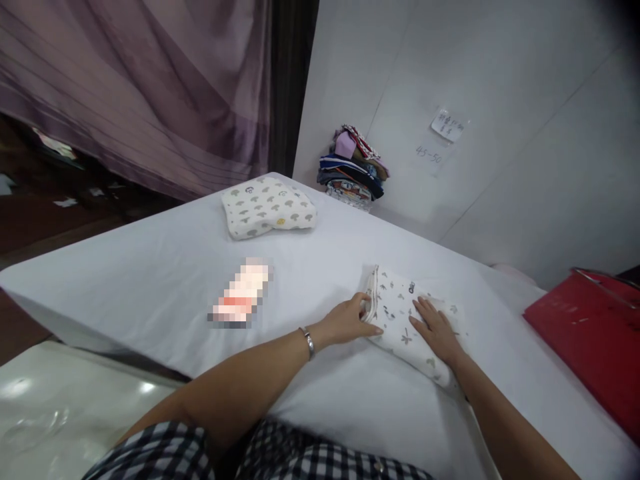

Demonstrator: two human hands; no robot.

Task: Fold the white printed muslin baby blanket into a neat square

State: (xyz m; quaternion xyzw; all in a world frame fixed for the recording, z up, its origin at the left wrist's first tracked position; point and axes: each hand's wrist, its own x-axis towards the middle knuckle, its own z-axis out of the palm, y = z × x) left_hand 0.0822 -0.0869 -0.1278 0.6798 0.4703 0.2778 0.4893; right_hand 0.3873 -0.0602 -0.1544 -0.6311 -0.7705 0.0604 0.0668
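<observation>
A folded white cloth [395,320] with small grey prints lies on the white-covered table [320,267] in front of me. My left hand [353,319] grips its left edge, the thumb on top and the fingers around the folded layers. On the cloth's right part, my right hand [437,330] rests flat with the fingers stretched out. Farther back on the left lies a second folded white cloth [270,208] with grey mushroom-like prints and a yellow spot, touched by neither hand.
A blurred-out flat rectangular object [243,293] lies left of my hands. A stack of folded clothes [353,167] stands by the wall behind the table. On the right is a red bag or box [590,340]. A purple curtain [150,87] hangs at the back left.
</observation>
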